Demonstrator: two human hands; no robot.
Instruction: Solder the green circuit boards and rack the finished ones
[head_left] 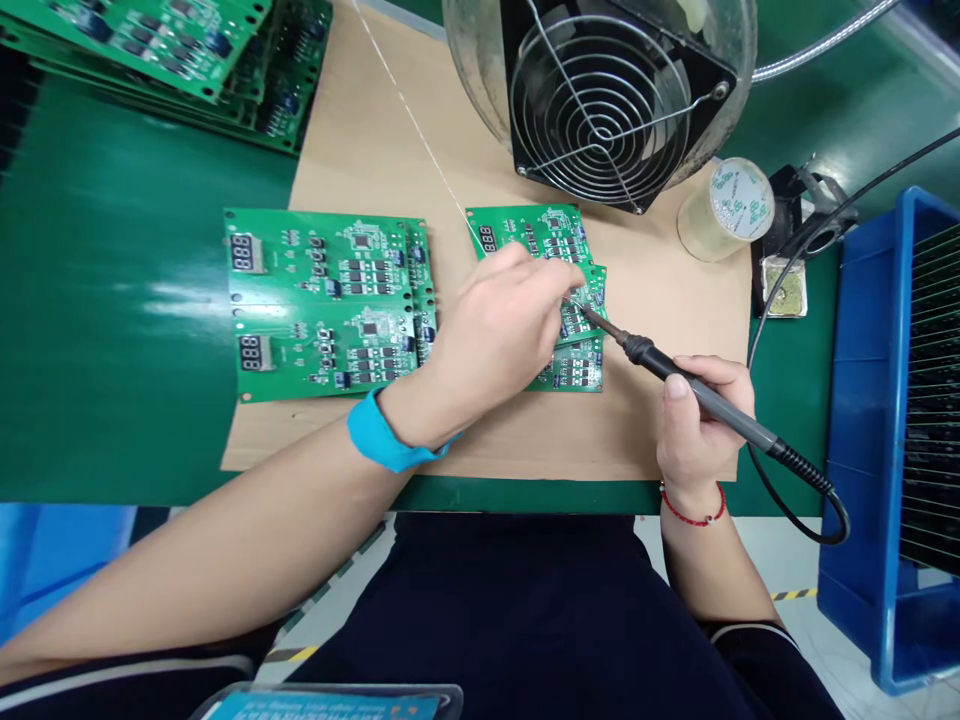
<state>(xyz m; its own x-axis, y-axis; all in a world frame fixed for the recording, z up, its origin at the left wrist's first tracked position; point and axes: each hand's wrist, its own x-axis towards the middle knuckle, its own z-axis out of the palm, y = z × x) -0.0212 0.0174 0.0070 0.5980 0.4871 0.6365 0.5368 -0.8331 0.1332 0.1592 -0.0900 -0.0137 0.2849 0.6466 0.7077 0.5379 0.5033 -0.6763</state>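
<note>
My right hand [697,420] is closed around a black soldering iron [679,378], whose tip touches a green circuit board [551,295] on the brown mat [360,150]. My left hand [499,325] rests over that board, fingers pinched on a thin solder wire [420,130] that runs up and left across the mat. The wire end meets the iron tip near the board's right side. A blue band is on my left wrist, a red cord on my right.
A second green board panel [322,300] lies left of my hand. More boards [187,60] are stacked at top left. A black fan [607,95], a tape roll [727,210], an iron stand with sponge [787,280] and a blue bin [892,430] are to the right.
</note>
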